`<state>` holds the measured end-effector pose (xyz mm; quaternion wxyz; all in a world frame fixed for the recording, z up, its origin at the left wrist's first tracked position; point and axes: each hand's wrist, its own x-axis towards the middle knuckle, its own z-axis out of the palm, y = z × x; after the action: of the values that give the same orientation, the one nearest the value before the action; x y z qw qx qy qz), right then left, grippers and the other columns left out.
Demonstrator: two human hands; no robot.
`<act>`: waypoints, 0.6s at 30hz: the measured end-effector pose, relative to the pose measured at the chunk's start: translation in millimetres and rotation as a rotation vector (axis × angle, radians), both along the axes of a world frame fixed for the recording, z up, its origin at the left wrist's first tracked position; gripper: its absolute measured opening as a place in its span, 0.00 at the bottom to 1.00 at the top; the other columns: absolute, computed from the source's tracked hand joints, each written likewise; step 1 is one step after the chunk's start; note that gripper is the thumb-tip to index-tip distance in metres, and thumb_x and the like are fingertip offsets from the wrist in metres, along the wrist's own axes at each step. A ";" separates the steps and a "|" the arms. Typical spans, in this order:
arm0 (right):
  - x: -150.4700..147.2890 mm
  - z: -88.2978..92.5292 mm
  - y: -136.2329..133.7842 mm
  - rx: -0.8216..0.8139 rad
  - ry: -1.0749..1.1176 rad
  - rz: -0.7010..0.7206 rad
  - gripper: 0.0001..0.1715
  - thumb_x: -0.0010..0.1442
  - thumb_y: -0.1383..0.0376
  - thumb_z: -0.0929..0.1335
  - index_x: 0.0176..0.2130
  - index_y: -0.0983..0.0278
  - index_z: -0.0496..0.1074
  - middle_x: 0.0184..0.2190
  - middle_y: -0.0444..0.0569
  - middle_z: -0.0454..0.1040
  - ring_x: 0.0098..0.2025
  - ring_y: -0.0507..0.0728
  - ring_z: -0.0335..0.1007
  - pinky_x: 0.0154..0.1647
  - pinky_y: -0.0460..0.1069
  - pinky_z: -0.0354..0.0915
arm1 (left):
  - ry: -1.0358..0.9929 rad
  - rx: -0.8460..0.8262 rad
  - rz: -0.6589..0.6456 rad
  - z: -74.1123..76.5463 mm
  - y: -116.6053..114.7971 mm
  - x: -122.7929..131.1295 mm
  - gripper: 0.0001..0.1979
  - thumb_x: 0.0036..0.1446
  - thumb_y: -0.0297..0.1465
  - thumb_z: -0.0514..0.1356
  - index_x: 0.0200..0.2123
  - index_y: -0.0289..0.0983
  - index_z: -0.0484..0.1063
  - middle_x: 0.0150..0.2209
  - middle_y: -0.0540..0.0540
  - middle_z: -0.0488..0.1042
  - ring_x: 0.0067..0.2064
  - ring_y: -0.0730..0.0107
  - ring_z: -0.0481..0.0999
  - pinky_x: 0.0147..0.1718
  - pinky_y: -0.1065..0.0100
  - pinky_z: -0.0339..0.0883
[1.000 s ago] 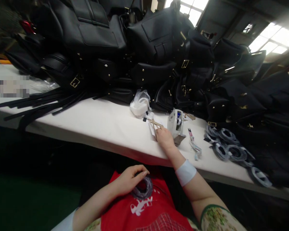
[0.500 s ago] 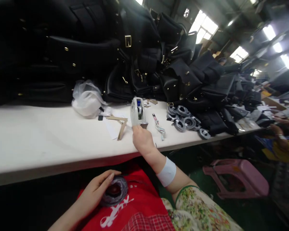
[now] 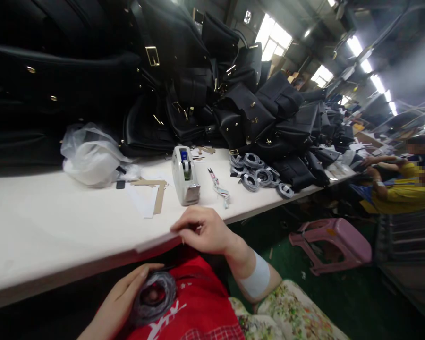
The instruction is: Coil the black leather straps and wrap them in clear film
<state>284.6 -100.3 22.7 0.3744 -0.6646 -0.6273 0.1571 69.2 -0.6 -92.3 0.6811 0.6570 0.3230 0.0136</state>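
My left hand (image 3: 127, 293) is wrapped round a coiled dark strap (image 3: 156, 298) in clear film, low over the red apron (image 3: 198, 295). Near the table's front edge my right hand (image 3: 207, 230) pinches a strip of clear tape (image 3: 154, 243) that stretches out to its left. Just beyond that hand stands a white tape dispenser (image 3: 185, 177). Snips (image 3: 217, 186) with a wrapped handle lie to its right. Several wrapped coils (image 3: 264, 177) are grouped farther right on the white table (image 3: 56, 226).
Black bags (image 3: 248, 111) are piled along the back. A crumpled plastic bag (image 3: 90, 158) and cardboard strips (image 3: 159, 196) lie left of the dispenser. A pink stool (image 3: 347, 243) stands on the floor at right, near a person in yellow (image 3: 400, 193).
My right hand has moved back from the dispenser toward the table edge, with tape now stretched from its fingers. The view has turned right; my left hand still holds the coil.
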 end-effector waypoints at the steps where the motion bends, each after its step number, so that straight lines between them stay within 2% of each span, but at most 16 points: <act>1: -5.3 3.1 -5.8 -0.061 0.031 0.169 0.14 0.58 0.74 0.65 0.41 0.65 0.77 0.35 0.47 0.76 0.37 0.51 0.72 0.41 0.44 0.68 | -0.012 -0.011 0.004 1.6 -0.8 0.1 0.30 0.55 0.54 0.53 0.42 0.36 0.80 0.45 0.41 0.81 0.48 0.51 0.78 0.53 0.57 0.69; 2: -10.6 4.9 -10.5 -0.125 0.030 0.303 0.14 0.56 0.74 0.65 0.40 0.65 0.78 0.34 0.47 0.76 0.36 0.51 0.72 0.41 0.43 0.68 | -0.026 -0.019 0.004 3.9 -1.7 0.3 0.28 0.56 0.52 0.54 0.42 0.36 0.80 0.44 0.41 0.81 0.47 0.52 0.78 0.51 0.58 0.70; 4: -21.9 4.2 -16.2 -0.225 -0.051 0.426 0.15 0.55 0.74 0.66 0.40 0.66 0.78 0.35 0.47 0.76 0.36 0.51 0.72 0.41 0.43 0.67 | -0.052 -0.024 0.000 9.2 -3.5 0.6 0.25 0.58 0.49 0.54 0.41 0.35 0.80 0.41 0.42 0.81 0.44 0.54 0.79 0.49 0.59 0.71; 7: -40.9 -3.6 -17.4 -0.293 -0.256 0.419 0.13 0.58 0.69 0.65 0.40 0.65 0.78 0.34 0.48 0.76 0.35 0.53 0.71 0.38 0.46 0.67 | -0.076 -0.043 0.000 14.3 -5.3 0.2 0.23 0.59 0.46 0.53 0.41 0.35 0.79 0.37 0.42 0.81 0.41 0.56 0.79 0.46 0.61 0.72; 11: -57.7 -15.1 -14.4 -0.267 -0.434 0.496 0.10 0.60 0.68 0.64 0.37 0.65 0.76 0.35 0.49 0.75 0.35 0.55 0.70 0.32 0.47 0.65 | -0.061 -0.032 -0.006 14.5 -6.2 -1.2 0.21 0.59 0.45 0.54 0.40 0.35 0.78 0.32 0.45 0.80 0.35 0.59 0.78 0.41 0.63 0.73; 14: -61.5 -22.0 -11.7 -0.247 -0.459 0.486 0.10 0.61 0.67 0.64 0.36 0.65 0.75 0.36 0.50 0.75 0.36 0.55 0.70 0.32 0.47 0.65 | -0.053 -0.004 -0.016 17.5 -6.4 0.2 0.20 0.58 0.45 0.55 0.39 0.36 0.78 0.31 0.46 0.80 0.35 0.59 0.78 0.40 0.63 0.73; 18: -65.2 -31.5 -8.0 -0.256 -0.383 0.426 0.12 0.61 0.67 0.64 0.40 0.63 0.77 0.37 0.48 0.76 0.36 0.54 0.72 0.34 0.47 0.66 | -0.098 0.064 -0.022 26.0 -9.3 4.0 0.19 0.56 0.45 0.56 0.35 0.37 0.79 0.37 0.44 0.81 0.40 0.56 0.79 0.43 0.63 0.73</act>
<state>219.4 -108.3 -8.8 0.1214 -0.5775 -0.7865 0.1818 73.2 -9.9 -66.3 0.6748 0.6805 0.2813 0.0484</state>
